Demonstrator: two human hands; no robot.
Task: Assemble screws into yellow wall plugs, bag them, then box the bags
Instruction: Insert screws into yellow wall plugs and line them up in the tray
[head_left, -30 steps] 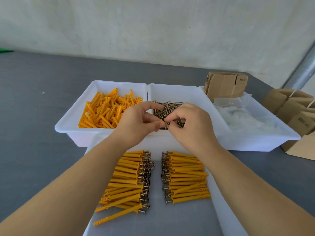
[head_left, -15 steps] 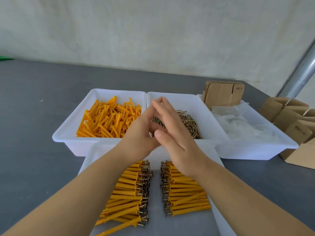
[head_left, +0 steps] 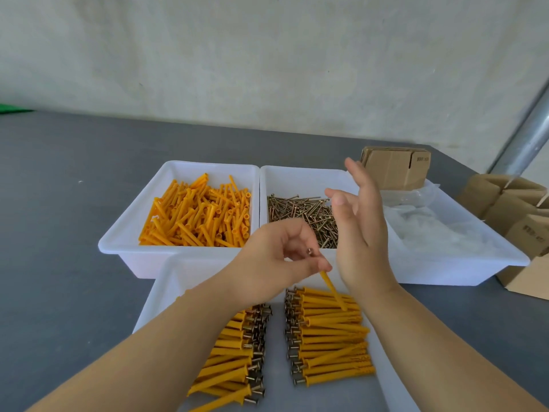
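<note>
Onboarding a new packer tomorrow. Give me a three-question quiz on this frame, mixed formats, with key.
1. Multiple choice: what does the left hand hold? A) a loose screw only B) an assembled plug with its screw head up C) a plastic bag
2. True or false: the right hand has a grip on a screw.
3. Fill in: the middle tray holds loose ____.

Key:
1. B; the yellow tip points down over the right row of finished plugs.
2. False; its fingers are straight and hold nothing.
3. Screws.
</note>
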